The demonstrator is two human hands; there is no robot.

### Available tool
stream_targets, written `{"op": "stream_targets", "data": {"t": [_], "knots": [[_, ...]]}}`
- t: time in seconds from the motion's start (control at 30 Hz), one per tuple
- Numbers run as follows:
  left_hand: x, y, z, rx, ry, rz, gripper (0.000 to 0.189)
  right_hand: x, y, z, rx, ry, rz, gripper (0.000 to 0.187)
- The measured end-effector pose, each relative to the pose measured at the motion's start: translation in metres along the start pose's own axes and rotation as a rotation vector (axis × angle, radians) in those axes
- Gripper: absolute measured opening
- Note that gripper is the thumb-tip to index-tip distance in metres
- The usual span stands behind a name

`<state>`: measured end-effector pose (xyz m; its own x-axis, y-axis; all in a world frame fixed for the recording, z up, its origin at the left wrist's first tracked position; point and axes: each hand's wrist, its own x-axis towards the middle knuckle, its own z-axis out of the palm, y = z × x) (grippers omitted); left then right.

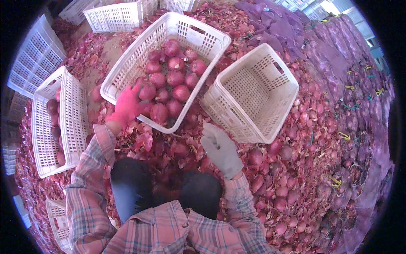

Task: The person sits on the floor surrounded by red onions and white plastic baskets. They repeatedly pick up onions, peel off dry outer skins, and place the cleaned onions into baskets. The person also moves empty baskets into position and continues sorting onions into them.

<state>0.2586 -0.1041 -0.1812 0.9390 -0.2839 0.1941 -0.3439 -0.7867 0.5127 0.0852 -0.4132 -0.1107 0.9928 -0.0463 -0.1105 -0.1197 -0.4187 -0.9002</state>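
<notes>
My left hand [125, 106], in a pink glove, reaches over the near left rim of a white plastic crate [139, 41]. Its fingers lie against a red onion [147, 92] in there; whether they grip one is hidden. Several more red onions [175, 77] rest in that crate, mostly toward its right and near sides. My right hand [222, 149] wears a grey glove and hovers over loose onion skins [187, 149], its fingers loosely curled. Nothing shows clearly in it. Just beyond stands a stack of white crates [253, 92], the top one without onions inside.
Loose red onions [285, 190] and skins cover the floor on the right. Filled purple mesh sacks [358, 95] line the far right. At left, a crate [76, 114] holds several onions. More white crates [111, 17] stand at the back. My knees [201, 193] are below the onion crate.
</notes>
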Motion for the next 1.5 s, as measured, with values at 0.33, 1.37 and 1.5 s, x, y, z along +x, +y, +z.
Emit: {"op": "stream_targets", "data": {"t": [0.33,1.37,1.5], "knots": [[-0.012,-0.009,0.035,0.136,-0.157,-0.12,0.045,0.282,-0.053,0.023,-0.419,-0.167,-0.031,0.058],[0.03,0.056,-0.015,-1.131,0.327,0.04,0.091,0.172,-0.161,0.036,-0.307,-0.583,0.15,0.042],[0.0,0.072,-0.038,-1.879,0.092,-0.14,0.084,0.121,-0.162,0.001,0.1,-0.481,0.031,0.045]]}}
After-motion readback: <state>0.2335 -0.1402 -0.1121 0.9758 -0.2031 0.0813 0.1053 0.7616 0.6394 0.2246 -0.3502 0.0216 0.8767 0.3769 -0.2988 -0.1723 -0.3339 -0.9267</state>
